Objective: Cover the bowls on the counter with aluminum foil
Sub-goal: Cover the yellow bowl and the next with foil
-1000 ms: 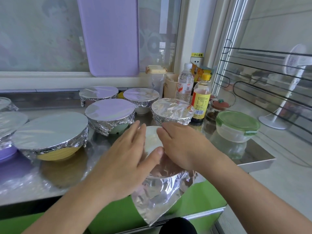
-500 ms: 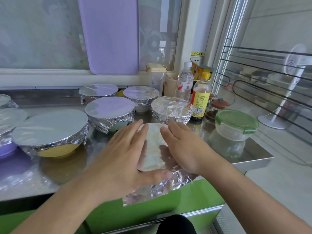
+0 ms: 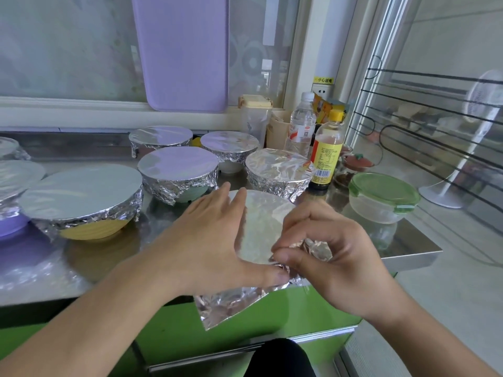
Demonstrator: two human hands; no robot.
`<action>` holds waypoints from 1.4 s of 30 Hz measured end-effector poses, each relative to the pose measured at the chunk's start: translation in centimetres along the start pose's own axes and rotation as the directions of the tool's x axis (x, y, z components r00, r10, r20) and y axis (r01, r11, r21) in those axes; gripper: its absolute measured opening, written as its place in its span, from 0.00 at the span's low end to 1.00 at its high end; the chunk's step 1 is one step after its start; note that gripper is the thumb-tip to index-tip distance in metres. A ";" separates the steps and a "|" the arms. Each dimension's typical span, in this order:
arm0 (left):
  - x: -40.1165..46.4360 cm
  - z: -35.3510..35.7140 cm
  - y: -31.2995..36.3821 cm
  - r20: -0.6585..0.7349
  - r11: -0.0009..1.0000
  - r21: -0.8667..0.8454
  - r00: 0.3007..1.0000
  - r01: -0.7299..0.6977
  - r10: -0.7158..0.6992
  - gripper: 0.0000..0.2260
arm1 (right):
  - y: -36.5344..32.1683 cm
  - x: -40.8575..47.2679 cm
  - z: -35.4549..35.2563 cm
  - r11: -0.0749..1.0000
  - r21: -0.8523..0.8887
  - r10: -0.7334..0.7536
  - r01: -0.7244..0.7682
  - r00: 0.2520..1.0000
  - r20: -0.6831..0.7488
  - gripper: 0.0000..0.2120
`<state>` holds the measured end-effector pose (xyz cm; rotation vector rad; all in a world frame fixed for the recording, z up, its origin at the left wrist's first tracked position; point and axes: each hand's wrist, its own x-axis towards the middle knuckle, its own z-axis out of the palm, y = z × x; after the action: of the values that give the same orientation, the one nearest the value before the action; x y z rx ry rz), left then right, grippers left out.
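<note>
Foil sheet (image 3: 261, 229) overhangs counter edge (image 3: 408, 257); left hand (image 3: 209, 240) fingers flat on top, right hand (image 3: 334, 257) fingers pinching rim.

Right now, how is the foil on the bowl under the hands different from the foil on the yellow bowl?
The foil under the hands has a loose flap hanging over the counter edge; the yellow bowl's foil is crimped all round. The first looks crinkled, the second smooth on top. Both are shiny silver covers.

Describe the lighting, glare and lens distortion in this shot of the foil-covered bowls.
Head view: daylight from the window; glare whitens the foil sheet between the left hand and right hand; the foil over the yellow bowl reflects softly; the wide-angle lens bends the counter edge and the forearms; focus sharp, fan hazy behind glass.
</note>
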<state>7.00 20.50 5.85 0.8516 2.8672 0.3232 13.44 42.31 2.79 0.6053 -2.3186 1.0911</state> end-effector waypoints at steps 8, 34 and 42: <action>0.3 -0.5 -0.1 0.045 1.000 0.005 0.999 -0.003 0.002 0.68 | 0.4 -1.0 0.2 0.997 0.015 -0.081 0.081 0.997 0.011 0.03; 0.9 -2.0 -0.4 0.202 1.000 0.001 0.979 0.003 -0.003 0.71 | 0.3 -1.4 1.2 0.992 -0.038 -0.121 0.118 0.990 -0.069 0.06; 1.3 -1.5 -0.1 0.106 0.999 -0.043 0.994 -0.022 0.027 0.66 | 1.1 -1.2 -0.3 0.998 0.055 -0.027 0.027 1.000 -0.006 0.06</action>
<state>5.61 20.89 7.21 0.8698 2.7441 0.3292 13.81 43.40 1.60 0.6521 -2.2753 1.1465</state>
